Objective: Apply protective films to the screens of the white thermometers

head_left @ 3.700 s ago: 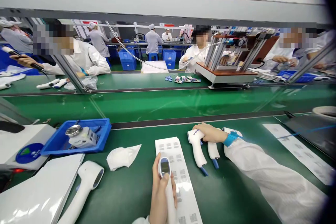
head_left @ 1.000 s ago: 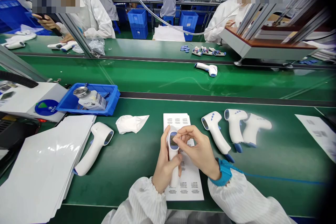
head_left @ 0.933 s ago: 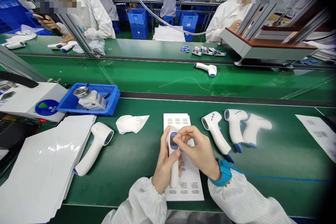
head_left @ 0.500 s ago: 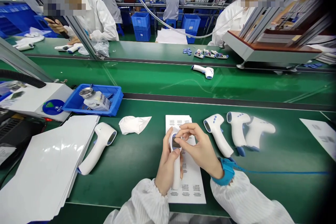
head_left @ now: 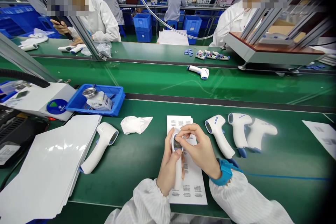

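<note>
My left hand is wrapped round a white handheld infrared thermometer, its small dark display facing up toward me. My right hand is closed in a pinch, thumb and forefinger touching at the top of that display; whatever is between the fingertips is too small to make out. Under both hands lies a printed white label sheet. To the right rest more white thermometers: one tilted with its display up, another beside it, and a third lying on its side. One more thermometer lies on the left.
A crumpled white tissue lies left of the sheet. Behind it stands a blue tray with a metal-capped bottle. A paper stack covers the left side. Beyond runs a green conveyor belt carrying a thermometer; co-workers sit across.
The thermometer on the belt has shifted slightly left. My camera view has moved a little, while both hands keep nearly the same hold at the display.
</note>
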`<action>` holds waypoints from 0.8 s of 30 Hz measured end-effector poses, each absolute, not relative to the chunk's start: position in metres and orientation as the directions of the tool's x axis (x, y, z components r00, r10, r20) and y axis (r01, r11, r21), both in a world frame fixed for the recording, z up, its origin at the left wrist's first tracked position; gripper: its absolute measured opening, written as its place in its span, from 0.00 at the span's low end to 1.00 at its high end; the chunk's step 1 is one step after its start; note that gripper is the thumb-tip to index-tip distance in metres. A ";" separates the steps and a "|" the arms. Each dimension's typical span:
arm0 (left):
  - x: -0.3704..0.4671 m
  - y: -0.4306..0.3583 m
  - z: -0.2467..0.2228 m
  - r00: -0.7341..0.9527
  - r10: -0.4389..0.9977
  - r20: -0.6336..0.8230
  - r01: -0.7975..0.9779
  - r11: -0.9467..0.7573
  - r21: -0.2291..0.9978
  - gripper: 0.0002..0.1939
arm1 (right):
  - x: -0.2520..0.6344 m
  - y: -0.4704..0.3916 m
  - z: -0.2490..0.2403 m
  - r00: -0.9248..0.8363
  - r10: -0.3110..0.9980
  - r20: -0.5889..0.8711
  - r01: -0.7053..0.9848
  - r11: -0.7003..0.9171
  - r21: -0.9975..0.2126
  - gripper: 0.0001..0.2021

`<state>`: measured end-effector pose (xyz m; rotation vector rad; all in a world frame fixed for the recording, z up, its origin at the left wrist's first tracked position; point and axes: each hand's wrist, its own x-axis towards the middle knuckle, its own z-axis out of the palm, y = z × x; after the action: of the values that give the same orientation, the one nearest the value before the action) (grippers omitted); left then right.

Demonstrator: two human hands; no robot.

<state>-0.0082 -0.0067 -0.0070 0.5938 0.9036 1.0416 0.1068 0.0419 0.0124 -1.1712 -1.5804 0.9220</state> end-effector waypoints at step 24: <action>-0.009 -0.008 -0.003 0.215 0.898 -0.385 -0.462 0.441 0.770 0.34 | 0.116 0.042 0.023 -0.089 0.995 0.054 0.251 0.075 -0.965 0.03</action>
<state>-0.0087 -0.0080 -0.0031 0.5656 0.9297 1.0151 0.1157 0.0421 0.0230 -1.3056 -1.4889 1.0874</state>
